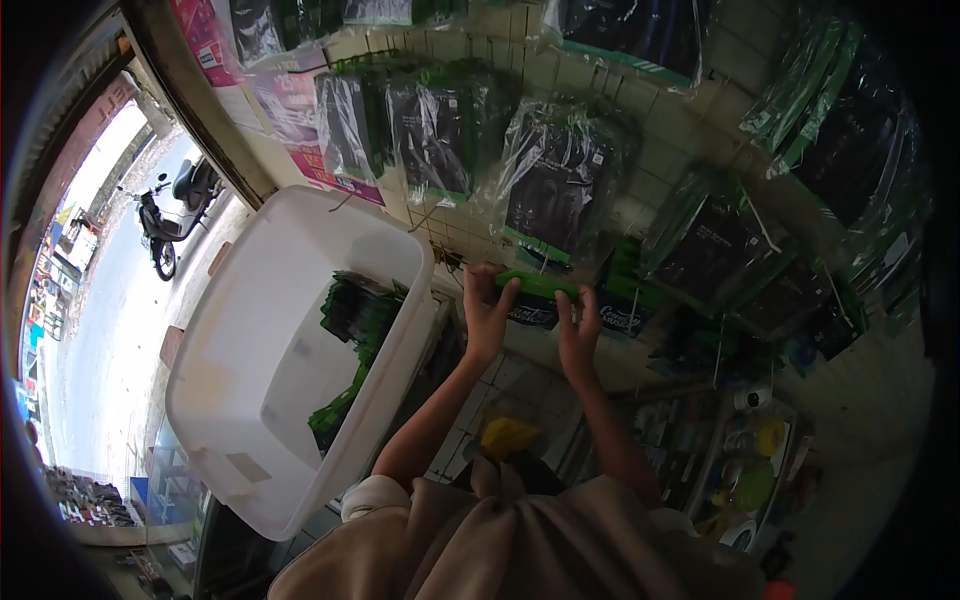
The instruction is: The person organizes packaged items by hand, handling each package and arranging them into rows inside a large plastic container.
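A green-and-black packet (532,312) with white script lettering is stretched between my two hands, close to the wall rack. My left hand (485,315) pinches its left end, thumb on the front face. At the opposite end my right hand (579,325) grips it in the same way, with the thumb in front. Just right of it hangs another green-and-black packet (622,316) with similar lettering. Below left stands a large white plastic tub (235,370) holding several green-and-black packets (365,315) piled along its right side.
Plastic-wrapped dark packages (555,180) hang from hooks on the wall grid above and to the right. Bare hooks (425,215) stick out near the tub. A shelf with bottles and jars (755,470) is at lower right. Outside the doorway a motorcycle (175,215) is parked.
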Demonstrator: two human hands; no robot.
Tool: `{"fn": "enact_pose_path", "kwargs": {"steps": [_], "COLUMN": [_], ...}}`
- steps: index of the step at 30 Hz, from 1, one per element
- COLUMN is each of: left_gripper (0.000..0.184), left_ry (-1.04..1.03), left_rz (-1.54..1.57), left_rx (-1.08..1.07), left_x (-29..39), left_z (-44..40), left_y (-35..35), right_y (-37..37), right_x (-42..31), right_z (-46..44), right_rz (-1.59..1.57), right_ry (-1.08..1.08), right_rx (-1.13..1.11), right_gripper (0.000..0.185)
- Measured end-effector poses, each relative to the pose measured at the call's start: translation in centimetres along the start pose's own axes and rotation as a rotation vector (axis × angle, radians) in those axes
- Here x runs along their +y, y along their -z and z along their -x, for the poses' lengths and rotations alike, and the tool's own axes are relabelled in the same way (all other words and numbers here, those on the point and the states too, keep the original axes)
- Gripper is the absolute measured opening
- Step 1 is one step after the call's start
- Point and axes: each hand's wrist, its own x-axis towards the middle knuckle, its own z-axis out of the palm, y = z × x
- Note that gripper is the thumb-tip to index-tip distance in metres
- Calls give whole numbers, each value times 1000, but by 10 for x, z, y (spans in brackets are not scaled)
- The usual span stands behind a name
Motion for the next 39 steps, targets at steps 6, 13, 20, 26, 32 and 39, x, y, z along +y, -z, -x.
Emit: {"fn": "enact_pose_path", "kwargs": {"steps": [6, 13, 20, 26, 32, 39], "left_gripper": [26, 33, 40, 40, 31, 29], "left_ry": [-12, 8, -123, 81, -118, 23], "left_rz": [-102, -401, -496, -308, -480, -838], "left_rx": [-6, -23, 29, 55, 414, 693], "left_x": [-37, -72, -73, -7, 97, 99], "left_z": [-21, -50, -32, 29, 49, 95], "left_y": [-1, -3, 31, 89, 176, 309], "right_y": [-6, -9, -17, -78, -190, -338], "right_x": [42, 84, 96, 77, -9, 17], "right_z": [-21, -44, 5, 86, 78, 115], "right_rz": [90, 234, 498, 301, -160, -103], "right_ry": [-33, -88, 156, 76, 222, 343], "right_rx": [61, 102, 214, -161, -564, -1352], "right_gripper": [21, 34, 58, 52, 36, 37]}}
